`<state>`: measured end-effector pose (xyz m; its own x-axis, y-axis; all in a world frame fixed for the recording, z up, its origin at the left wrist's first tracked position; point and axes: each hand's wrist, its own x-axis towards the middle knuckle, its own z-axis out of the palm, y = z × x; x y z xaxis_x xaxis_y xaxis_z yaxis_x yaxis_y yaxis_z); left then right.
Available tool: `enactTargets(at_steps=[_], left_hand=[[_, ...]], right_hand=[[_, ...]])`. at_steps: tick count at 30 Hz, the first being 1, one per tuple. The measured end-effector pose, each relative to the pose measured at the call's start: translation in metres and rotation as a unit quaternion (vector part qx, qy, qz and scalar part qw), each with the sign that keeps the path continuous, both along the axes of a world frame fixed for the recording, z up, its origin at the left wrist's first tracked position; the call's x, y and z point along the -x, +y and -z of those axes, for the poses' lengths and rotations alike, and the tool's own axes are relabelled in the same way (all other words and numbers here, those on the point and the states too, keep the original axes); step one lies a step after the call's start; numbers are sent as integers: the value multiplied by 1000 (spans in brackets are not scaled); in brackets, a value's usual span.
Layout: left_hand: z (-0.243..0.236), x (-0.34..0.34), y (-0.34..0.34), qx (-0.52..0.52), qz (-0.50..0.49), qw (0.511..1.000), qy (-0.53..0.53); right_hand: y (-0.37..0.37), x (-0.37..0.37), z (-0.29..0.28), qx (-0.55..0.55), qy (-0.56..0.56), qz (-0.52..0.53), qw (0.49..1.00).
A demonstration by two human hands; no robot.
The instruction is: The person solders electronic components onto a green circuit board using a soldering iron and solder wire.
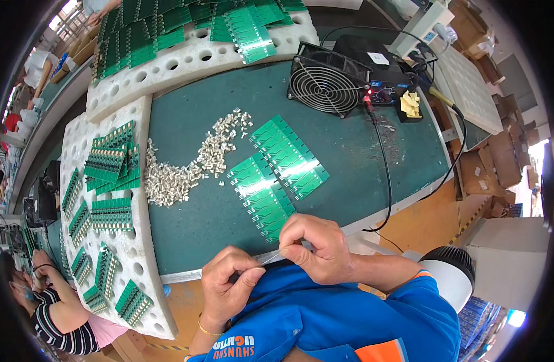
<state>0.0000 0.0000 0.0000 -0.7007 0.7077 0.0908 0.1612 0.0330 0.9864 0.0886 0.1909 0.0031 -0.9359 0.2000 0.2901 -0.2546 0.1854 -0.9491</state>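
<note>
My left hand (227, 282) and my right hand (318, 248) are raised at the near edge of the table, a short way apart. Each pinches thumb against forefinger. Between them runs a thin silvery wire (271, 259), its ends hidden in the fingers. Just beyond my right hand lie two green circuit board panels (262, 202), side by side and slanted, with light glaring off them. A loose heap of small white connectors (174, 180) spreads to their left on the green tabletop (204, 235).
White foam boards (141, 265) with holes carry stacks of green circuit boards (111, 214) at left and back. A black fan (326, 85) stands by a soldering station (379, 75), a yellow sponge (411, 104) and a black cable (387, 181). Another person (62, 308) sits at left.
</note>
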Motion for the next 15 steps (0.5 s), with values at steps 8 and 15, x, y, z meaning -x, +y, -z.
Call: enactTargets(at_steps=[8,15], left_hand=[[5,4,10,-1,-123,991,61],[29,21,8,-119,-304,944,-39]], right_hand=[[44,-5,-12,-110,52,157,980],[156,-24,-7,242,88,467,846]])
